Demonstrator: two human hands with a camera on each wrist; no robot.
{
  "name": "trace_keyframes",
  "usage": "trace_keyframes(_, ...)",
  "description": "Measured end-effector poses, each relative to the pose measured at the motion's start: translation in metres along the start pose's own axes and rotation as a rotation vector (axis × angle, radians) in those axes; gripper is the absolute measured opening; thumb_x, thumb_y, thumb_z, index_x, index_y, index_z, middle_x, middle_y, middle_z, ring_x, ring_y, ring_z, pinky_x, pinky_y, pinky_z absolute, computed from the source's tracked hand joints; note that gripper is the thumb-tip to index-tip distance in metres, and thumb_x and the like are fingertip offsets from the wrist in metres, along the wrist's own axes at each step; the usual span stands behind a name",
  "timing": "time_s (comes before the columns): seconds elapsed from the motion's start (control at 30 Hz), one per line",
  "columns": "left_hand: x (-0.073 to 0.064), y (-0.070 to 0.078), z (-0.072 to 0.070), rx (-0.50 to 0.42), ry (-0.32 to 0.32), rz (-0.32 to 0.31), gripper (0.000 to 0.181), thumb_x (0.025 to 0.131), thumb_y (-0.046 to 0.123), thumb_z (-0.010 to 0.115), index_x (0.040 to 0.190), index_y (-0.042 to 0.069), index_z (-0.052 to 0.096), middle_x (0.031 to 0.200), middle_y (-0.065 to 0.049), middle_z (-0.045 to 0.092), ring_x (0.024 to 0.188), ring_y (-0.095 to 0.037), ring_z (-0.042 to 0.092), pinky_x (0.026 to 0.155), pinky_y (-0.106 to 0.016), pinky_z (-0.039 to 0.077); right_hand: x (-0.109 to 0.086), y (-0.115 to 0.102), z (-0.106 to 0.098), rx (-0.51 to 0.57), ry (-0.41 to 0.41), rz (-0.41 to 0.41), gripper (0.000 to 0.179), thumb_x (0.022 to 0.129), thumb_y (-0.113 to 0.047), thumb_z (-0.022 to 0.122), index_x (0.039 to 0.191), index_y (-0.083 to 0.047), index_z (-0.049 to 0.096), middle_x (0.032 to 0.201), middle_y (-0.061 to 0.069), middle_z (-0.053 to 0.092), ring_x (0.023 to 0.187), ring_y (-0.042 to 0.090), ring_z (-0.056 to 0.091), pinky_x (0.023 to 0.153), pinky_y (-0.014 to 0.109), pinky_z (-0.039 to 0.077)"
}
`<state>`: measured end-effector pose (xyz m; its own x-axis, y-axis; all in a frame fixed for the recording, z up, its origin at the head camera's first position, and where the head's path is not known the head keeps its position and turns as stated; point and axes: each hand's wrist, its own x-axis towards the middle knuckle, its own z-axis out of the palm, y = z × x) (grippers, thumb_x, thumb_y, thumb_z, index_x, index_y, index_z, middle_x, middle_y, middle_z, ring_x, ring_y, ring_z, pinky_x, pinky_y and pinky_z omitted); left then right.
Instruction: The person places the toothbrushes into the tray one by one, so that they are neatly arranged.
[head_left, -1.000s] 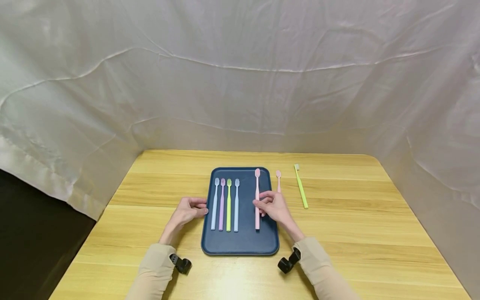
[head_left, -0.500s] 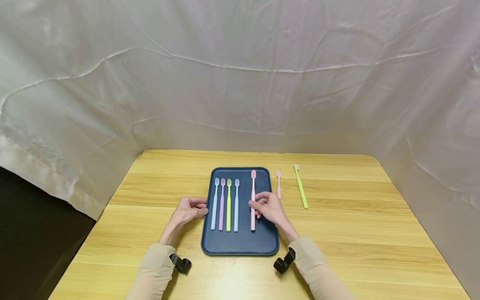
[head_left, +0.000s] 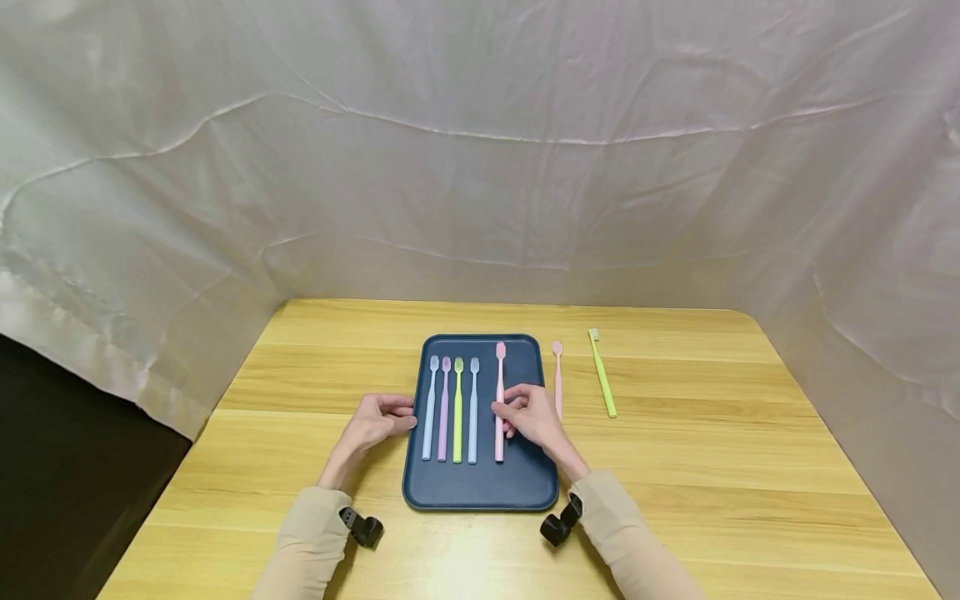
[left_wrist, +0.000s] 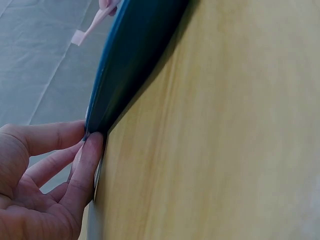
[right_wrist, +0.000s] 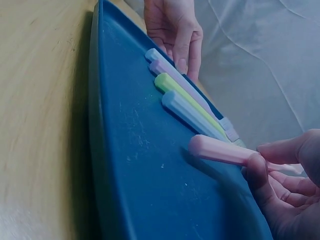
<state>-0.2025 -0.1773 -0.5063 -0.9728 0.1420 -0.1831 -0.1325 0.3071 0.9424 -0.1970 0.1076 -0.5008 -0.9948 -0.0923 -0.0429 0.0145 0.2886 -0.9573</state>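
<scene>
In the head view my right hand (head_left: 532, 415) pinches a pink toothbrush (head_left: 500, 371) by its handle between thumb and fingers, over the right half of a dark blue tray (head_left: 480, 493). The right wrist view shows the handle end (right_wrist: 217, 149) raised above the tray, casting a shadow. My left hand (head_left: 381, 421) grips the tray's left rim, its thumb and fingertips meeting at the edge in the left wrist view. Left of the pink one lie a light blue toothbrush (head_left: 472, 417), a yellow-green toothbrush (head_left: 457, 417), a purple toothbrush (head_left: 443, 417) and another light blue toothbrush (head_left: 429, 417), side by side.
On the wooden table (head_left: 712, 467), right of the tray, lie a second pink toothbrush (head_left: 558, 379) and another yellow-green toothbrush (head_left: 603, 379), the latter slightly slanted. A pale cloth (head_left: 480, 200) hangs behind the table and at its sides.
My right hand has carried the pink toothbrush leftward over the tray, closer to the row. More of the second pink toothbrush shows now. The left hand stays at the rim.
</scene>
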Motion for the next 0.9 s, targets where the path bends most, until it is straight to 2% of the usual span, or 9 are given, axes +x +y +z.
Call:
trace_keyframes(0.43,-0.001,0.000,0.000,-0.001,-0.017,0.011,0.045,0.084,-0.004,0.071,0.124,-0.018,0.060,0.105,-0.030,0.071,0.080,-0.006,0.064,0.071,-0.015,0.053,0.003,0.004,0.006,-0.092,0.020,-0.018,0.014,0.088,-0.006,0.073,0.097,0.004,0.069,0.068,0.009,0.069,0.045,0.007,0.058,0.048,0.029,0.055)
trace_keyframes(0.63,-0.001,0.000,-0.001,-0.007,-0.019,0.015,0.045,0.084,-0.003,0.072,0.125,-0.018,0.060,0.105,-0.029,0.072,0.081,-0.007,0.065,0.071,-0.016,0.054,0.003,0.004,0.008,-0.143,0.020,-0.037,0.012,0.086,-0.007,0.073,0.091,0.003,0.070,0.063,0.006,0.067,0.043,0.004,0.058,0.046,0.027,0.054)
trace_keyframes(0.9,0.001,-0.003,0.000,-0.019,-0.031,0.009,0.045,0.086,-0.004,0.069,0.126,-0.020,0.058,0.109,-0.035,0.068,0.079,-0.004,0.064,0.070,-0.015,0.054,0.003,0.004,0.011,-0.152,0.032,-0.035,0.011,0.085,-0.007,0.074,0.089,0.002,0.070,0.060,0.004,0.066,0.042,0.003,0.058,0.045,0.027,0.054)
